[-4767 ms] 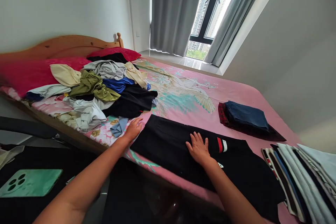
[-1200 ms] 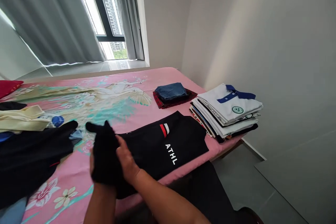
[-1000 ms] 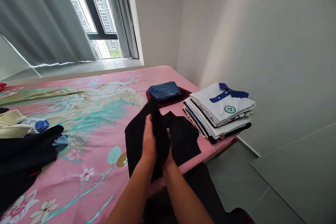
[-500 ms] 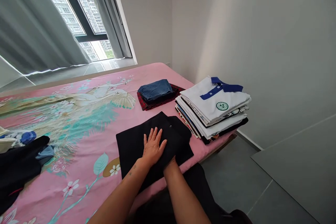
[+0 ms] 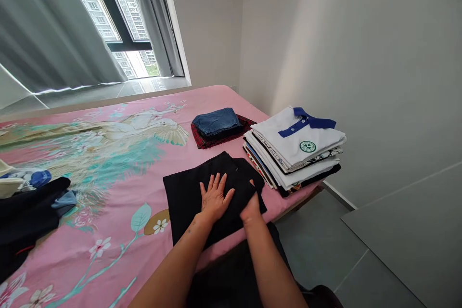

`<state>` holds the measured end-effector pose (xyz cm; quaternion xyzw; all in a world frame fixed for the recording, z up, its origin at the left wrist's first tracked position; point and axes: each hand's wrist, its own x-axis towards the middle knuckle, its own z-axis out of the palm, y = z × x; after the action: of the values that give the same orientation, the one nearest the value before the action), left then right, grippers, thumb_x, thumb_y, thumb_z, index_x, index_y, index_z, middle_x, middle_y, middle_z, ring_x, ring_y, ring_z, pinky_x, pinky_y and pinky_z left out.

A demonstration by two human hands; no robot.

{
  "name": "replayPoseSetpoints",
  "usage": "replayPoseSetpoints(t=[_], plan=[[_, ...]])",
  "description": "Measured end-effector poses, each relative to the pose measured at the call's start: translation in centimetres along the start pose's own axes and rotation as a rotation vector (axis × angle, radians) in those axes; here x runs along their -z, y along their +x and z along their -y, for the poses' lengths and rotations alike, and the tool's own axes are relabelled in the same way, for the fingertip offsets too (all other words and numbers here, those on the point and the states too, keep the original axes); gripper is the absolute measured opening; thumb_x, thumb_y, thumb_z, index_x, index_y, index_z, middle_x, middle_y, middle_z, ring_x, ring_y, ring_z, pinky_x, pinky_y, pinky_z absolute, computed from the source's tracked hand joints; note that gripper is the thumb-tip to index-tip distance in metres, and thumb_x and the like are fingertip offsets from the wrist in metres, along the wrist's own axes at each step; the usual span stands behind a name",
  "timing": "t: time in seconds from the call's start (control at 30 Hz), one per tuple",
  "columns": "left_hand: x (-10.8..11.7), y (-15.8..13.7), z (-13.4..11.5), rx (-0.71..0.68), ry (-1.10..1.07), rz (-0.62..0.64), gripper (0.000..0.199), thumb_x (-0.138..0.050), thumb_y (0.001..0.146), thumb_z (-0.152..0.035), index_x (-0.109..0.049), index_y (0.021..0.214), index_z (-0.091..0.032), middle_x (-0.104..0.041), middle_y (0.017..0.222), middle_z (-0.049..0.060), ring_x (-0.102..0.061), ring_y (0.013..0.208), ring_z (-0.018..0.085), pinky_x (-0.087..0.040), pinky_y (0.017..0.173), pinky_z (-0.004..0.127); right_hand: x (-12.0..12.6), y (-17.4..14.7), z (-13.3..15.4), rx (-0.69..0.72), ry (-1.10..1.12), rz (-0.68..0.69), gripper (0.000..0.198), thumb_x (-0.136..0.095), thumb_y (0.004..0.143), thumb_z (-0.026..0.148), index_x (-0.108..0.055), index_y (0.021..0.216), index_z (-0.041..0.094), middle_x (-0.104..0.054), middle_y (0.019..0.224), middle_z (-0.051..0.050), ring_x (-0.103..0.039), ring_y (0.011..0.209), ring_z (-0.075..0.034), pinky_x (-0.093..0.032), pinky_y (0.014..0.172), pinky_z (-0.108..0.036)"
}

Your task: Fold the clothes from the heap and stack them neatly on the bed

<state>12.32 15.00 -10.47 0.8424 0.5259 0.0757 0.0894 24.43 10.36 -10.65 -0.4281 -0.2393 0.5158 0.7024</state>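
Observation:
A black garment (image 5: 186, 195), partly folded, lies on the bed near its front edge. My left hand (image 5: 215, 198) presses flat on top of it with the fingers spread. At the garment's right side, my right hand (image 5: 252, 206) grips a folded edge; most of its fingers are hidden in the dark cloth. Part of the garment sticks out beyond that hand, towards the tall stack of folded shirts (image 5: 288, 166). A white polo shirt (image 5: 285, 144) with a blue collar and a round green badge tops the stack.
Behind the garment, folded blue denim (image 5: 216, 121) rests on red plaid cloth (image 5: 200, 142). Loose dark clothes (image 5: 29, 221) and a few lighter pieces lie at the left of the pink flowered bed sheet (image 5: 115, 231). A wall (image 5: 361, 57) stands on the right; grey floor shows below.
My right hand has moved right and up along the garment's right side, now showing more of itself. The left hand stays flat on the cloth. The view has shifted slightly.

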Motion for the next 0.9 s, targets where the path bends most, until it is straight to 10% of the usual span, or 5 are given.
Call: replayPoseSetpoints(t=[0.1, 0.2, 0.37, 0.57, 0.9], plan=[[-0.2, -0.1, 0.0, -0.019, 0.024, 0.005, 0.067, -0.025, 0.088, -0.062, -0.023, 0.146, -0.028, -0.020, 0.153, 0.005, -0.010, 0.142, 0.027, 0.000, 0.109, 0.061, 1.7, -1.3, 1.4, -0.043, -0.058, -0.178, 0.062, -0.033, 0.086, 0.063, -0.057, 0.120, 0.018, -0.059, 0.122, -0.010, -0.049, 0.121, -0.024, -0.036, 0.102, -0.045], [-0.1, 0.0, -0.3, -0.026, 0.030, 0.020, 0.072, -0.026, 0.086, -0.065, -0.022, 0.146, -0.027, -0.018, 0.153, 0.007, -0.008, 0.142, 0.029, 0.002, 0.108, 0.063, 2.0, -2.9, 3.7, 0.250, -0.399, -0.269, 0.056, -0.041, 0.086, 0.054, -0.048, 0.130, 0.020, -0.050, 0.133, -0.009, -0.042, 0.126, -0.022, -0.029, 0.108, -0.043], [1.6, -1.4, 0.7, -0.088, 0.035, 0.058, 0.077, -0.031, 0.084, -0.066, -0.021, 0.146, -0.023, -0.013, 0.153, 0.011, -0.009, 0.141, 0.030, 0.001, 0.105, 0.067, -1.4, -2.4, 4.8, 0.531, -1.171, 0.138, 0.042, -0.033, 0.094, 0.038, -0.052, 0.128, 0.022, -0.044, 0.140, -0.005, -0.025, 0.136, -0.022, -0.016, 0.113, -0.047], [1.9, -6.4, 5.5, -0.147, 0.137, -0.061, 0.077, -0.032, 0.082, -0.069, -0.030, 0.144, -0.025, -0.019, 0.153, 0.011, -0.009, 0.141, 0.030, 0.010, 0.107, 0.060, -1.3, 2.0, -0.3, 0.360, -1.711, 0.309, 0.051, -0.034, 0.094, 0.043, -0.034, 0.141, 0.025, -0.026, 0.150, -0.005, -0.009, 0.141, -0.024, -0.002, 0.110, -0.056], [1.1, -9.3, 6.8, -0.196, 0.076, -0.111, 0.084, -0.038, 0.076, -0.074, -0.030, 0.144, -0.025, -0.021, 0.152, 0.012, -0.012, 0.141, 0.031, 0.010, 0.108, 0.061, -0.1, 2.0, -2.3, 0.366, -1.854, 0.292, 0.053, -0.028, 0.094, 0.046, -0.027, 0.144, 0.027, -0.022, 0.152, -0.002, -0.008, 0.140, -0.022, -0.008, 0.110, -0.056]])
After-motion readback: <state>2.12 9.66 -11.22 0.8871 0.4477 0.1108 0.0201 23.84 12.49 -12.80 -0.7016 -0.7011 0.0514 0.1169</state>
